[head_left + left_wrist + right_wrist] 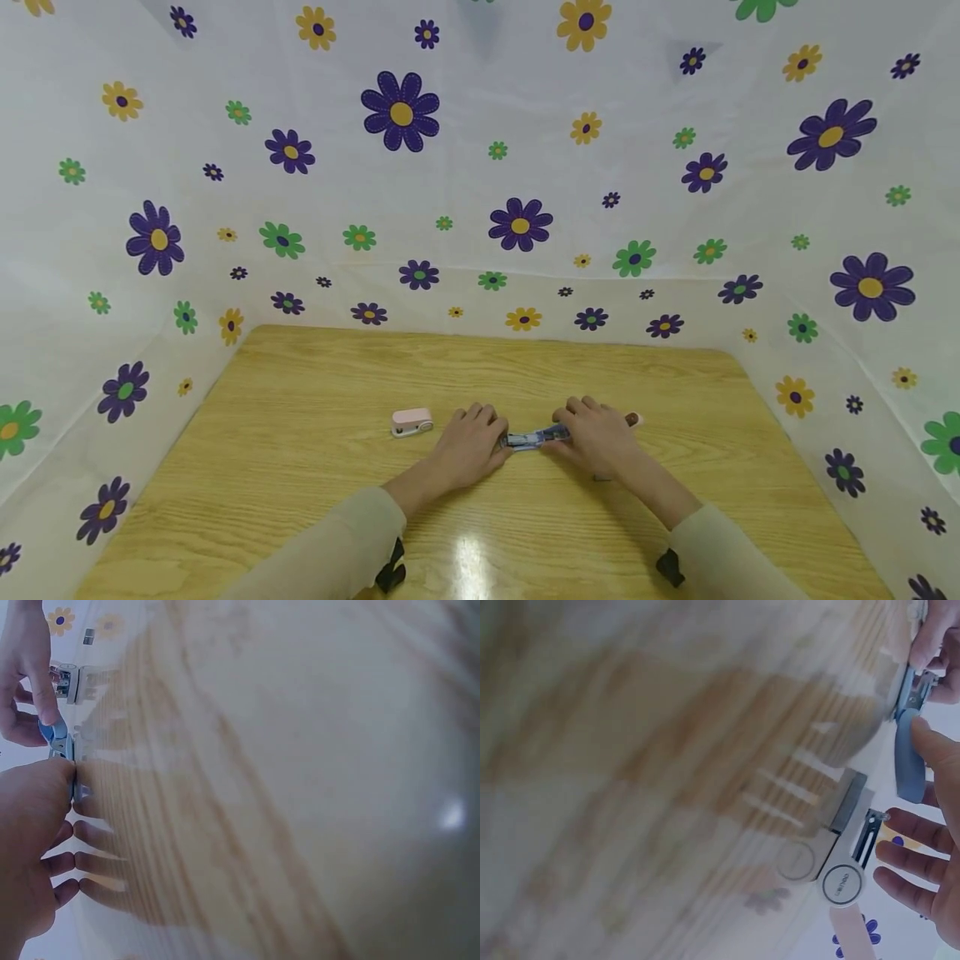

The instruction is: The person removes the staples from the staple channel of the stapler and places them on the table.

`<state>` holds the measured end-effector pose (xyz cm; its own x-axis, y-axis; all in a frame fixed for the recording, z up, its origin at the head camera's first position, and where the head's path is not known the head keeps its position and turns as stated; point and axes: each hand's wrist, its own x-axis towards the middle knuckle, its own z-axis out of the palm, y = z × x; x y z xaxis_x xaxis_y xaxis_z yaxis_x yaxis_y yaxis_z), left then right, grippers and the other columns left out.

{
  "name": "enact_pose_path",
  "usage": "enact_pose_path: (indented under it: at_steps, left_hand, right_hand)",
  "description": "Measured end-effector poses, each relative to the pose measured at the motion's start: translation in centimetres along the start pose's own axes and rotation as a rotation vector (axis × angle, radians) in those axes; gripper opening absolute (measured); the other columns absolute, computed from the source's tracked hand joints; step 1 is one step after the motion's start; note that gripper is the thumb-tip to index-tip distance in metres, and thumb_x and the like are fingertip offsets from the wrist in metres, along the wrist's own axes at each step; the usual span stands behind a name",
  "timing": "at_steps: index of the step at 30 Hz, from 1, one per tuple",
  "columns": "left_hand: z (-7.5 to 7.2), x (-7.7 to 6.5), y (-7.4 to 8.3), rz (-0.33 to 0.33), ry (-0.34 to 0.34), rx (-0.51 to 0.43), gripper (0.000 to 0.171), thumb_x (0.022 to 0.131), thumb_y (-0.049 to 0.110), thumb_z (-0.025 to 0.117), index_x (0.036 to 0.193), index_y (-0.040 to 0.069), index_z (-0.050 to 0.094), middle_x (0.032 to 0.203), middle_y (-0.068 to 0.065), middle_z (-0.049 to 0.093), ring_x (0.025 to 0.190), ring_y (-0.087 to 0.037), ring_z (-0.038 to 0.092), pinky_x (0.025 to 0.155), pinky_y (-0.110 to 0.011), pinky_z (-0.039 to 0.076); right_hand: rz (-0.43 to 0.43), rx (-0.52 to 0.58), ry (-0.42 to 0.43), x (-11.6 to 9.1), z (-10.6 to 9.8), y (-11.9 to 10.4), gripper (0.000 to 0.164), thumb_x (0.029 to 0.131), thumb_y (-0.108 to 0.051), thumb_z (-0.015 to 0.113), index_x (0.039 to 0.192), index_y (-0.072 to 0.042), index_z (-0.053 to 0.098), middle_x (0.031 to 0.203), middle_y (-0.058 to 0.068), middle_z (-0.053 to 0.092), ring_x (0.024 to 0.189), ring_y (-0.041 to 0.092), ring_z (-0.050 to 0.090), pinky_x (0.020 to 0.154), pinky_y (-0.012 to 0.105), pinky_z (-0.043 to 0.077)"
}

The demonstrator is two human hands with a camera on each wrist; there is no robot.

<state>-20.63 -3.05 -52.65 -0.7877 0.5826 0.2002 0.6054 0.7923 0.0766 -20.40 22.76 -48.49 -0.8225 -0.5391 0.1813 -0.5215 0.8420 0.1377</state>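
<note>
A blue stapler (528,439) lies opened out low over the table, between both hands. My left hand (471,446) pinches its left end at the metal magazine. In the right wrist view, my right thumb lies on the blue cover (910,757), while the other fingers spread apart below it. My right hand (600,433) hides much of that end in the head view. Beside the right fingers, a pale stapler (843,884) with a round disc stands opened, its pink handle (850,930) swung away. The left fingers rest near the tabletop in the left wrist view.
A closed pink-and-white stapler (411,422) stands left of my left hand. A brown-tipped piece (633,418) pokes out past my right hand. Near the right wrist lies a small dark strip (602,477). Flowered white cloth (465,183) encloses the wooden table (315,467).
</note>
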Motion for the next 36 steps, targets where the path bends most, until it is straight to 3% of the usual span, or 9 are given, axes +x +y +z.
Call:
enact_pose_path:
  at_steps: [6, 12, 15, 20, 30, 36]
  left_hand:
    - [0.1, 0.0, 0.2, -0.013, -0.008, 0.006, 0.03, 0.106, 0.052, 0.058, 0.111, 0.023, 0.064, 0.108, 0.001, 0.06, 0.099, -0.017, 0.055, 0.086, -0.037, 0.049]
    - [0.1, 0.0, 0.5, -0.03, 0.008, 0.027, 0.032, 0.105, 0.053, 0.059, 0.111, 0.023, 0.065, 0.109, 0.0, 0.062, 0.101, -0.018, 0.058, 0.088, -0.038, 0.051]
    - [0.3, 0.0, 0.7, -0.04, 0.023, 0.047, 0.032, 0.104, 0.053, 0.06, 0.111, 0.022, 0.065, 0.107, 0.0, 0.063, 0.099, -0.018, 0.059, 0.085, -0.037, 0.051]
    - [0.4, -0.1, 1.1, -0.062, 0.037, 0.08, 0.034, 0.105, 0.052, 0.059, 0.113, 0.019, 0.065, 0.11, -0.002, 0.065, 0.103, -0.02, 0.061, 0.086, -0.038, 0.053]
    - [0.3, -0.5, 1.5, -0.077, 0.06, 0.105, 0.036, 0.104, 0.054, 0.06, 0.111, 0.019, 0.065, 0.11, -0.002, 0.065, 0.101, -0.02, 0.06, 0.086, -0.038, 0.053]
    - [0.4, -0.6, 1.6, -0.074, 0.08, 0.125, 0.036, 0.104, 0.054, 0.061, 0.108, 0.019, 0.064, 0.108, -0.002, 0.064, 0.099, -0.019, 0.061, 0.083, -0.037, 0.054]
  right_hand:
    - [0.044, 0.07, 0.115, -0.5, -1.1, -0.9, 0.042, 0.092, -0.048, 0.08, 0.116, -0.015, 0.074, 0.109, 0.005, 0.073, 0.099, 0.025, 0.07, 0.082, 0.042, 0.062]
    - [0.147, 0.214, 0.199, -1.0, -1.9, -2.9, 0.03, 0.089, -0.035, 0.085, 0.106, -0.012, 0.076, 0.097, 0.004, 0.074, 0.086, 0.023, 0.07, 0.064, 0.031, 0.056]
    - [0.251, 0.374, 0.172, -1.1, -2.1, -4.1, 0.022, 0.09, -0.027, 0.085, 0.102, -0.01, 0.077, 0.091, 0.004, 0.076, 0.079, 0.018, 0.07, 0.058, 0.026, 0.052]
    - [0.422, 0.631, 0.077, -1.1, -1.9, -5.5, 0.008, 0.094, -0.021, 0.079, 0.097, -0.013, 0.078, 0.084, -0.001, 0.076, 0.071, 0.007, 0.066, 0.061, 0.024, 0.053]
    - [0.528, 0.958, 0.045, -0.2, -0.9, -6.7, 0.007, 0.095, -0.009, 0.076, 0.094, -0.002, 0.078, 0.082, 0.007, 0.077, 0.061, 0.01, 0.067, 0.051, 0.021, 0.048]
    - [0.537, 0.963, 0.059, 0.6, -0.5, -7.2, 0.008, 0.096, -0.008, 0.074, 0.093, -0.002, 0.078, 0.082, 0.008, 0.077, 0.059, 0.013, 0.069, 0.05, 0.021, 0.047]
